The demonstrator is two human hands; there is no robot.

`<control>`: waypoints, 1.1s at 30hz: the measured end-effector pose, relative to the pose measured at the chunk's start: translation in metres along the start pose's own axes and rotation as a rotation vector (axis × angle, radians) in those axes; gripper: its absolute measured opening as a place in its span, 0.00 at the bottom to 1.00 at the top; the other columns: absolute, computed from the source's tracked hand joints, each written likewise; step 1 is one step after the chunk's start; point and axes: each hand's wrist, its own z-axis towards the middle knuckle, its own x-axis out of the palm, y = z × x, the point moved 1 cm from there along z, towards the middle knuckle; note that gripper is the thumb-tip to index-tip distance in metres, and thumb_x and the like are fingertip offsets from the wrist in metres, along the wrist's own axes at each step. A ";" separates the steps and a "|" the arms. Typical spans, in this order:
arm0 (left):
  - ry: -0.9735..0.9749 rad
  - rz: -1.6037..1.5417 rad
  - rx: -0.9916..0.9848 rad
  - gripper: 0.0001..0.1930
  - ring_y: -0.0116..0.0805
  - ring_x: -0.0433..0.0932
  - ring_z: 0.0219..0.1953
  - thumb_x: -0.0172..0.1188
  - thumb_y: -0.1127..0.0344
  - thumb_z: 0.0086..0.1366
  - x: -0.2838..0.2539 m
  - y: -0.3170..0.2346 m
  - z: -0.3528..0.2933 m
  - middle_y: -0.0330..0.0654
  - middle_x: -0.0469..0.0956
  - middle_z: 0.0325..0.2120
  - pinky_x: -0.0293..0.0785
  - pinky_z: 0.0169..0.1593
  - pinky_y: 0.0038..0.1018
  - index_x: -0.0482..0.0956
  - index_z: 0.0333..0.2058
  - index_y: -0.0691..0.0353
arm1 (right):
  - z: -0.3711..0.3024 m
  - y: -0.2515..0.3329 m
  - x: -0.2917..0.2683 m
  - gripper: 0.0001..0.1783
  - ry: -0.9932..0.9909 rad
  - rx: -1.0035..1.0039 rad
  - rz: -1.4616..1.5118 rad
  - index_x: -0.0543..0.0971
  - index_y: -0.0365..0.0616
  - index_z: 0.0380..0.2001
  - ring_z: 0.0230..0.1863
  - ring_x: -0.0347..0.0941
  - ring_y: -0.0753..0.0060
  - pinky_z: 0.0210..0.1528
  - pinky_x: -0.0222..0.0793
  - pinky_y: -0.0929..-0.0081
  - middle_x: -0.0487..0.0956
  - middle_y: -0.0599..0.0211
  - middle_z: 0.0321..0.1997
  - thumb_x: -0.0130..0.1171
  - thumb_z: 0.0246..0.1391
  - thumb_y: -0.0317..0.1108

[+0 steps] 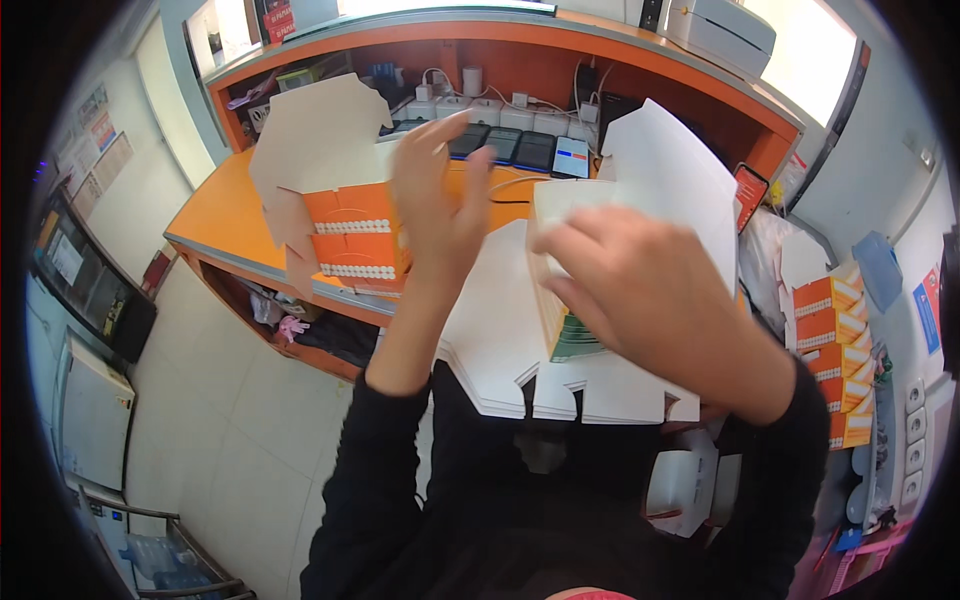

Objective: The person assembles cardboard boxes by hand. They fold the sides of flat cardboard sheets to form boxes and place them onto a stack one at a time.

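Note:
A pile of flat white die-cut cardboard sheets [490, 310], with notches along the near edge, rests over my lap against the desk. On top stands a cream-coloured block with a green lower end [578, 340]; its kind is unclear. My right hand [640, 265] is over this block, blurred by motion, fingers bent; whether they grip anything is hidden. A large white flap [675, 160] rises behind that hand. My left hand [440, 185] is lifted, thumb and fingers apart, holding nothing. Beside it are stacked orange-and-white boxes [350, 240] with pale raised flaps.
Several phones [500, 145] lie along the back of the orange desk [215, 215], under a shelf with power strips [515, 115] and white cables. A printer-like machine [720, 35] sits on the upper ledge. More orange boxes [835, 350] are stacked at the right.

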 end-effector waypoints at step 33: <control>0.155 -1.712 -0.650 0.34 0.38 0.72 0.53 0.51 0.42 0.63 -0.009 -0.041 0.031 0.46 0.70 0.51 0.71 0.55 0.38 0.60 0.59 0.60 | 0.049 -0.041 -0.045 0.26 -0.128 -0.238 0.315 0.74 0.48 0.48 0.42 0.74 0.62 0.54 0.64 0.66 0.78 0.62 0.43 0.68 0.43 0.38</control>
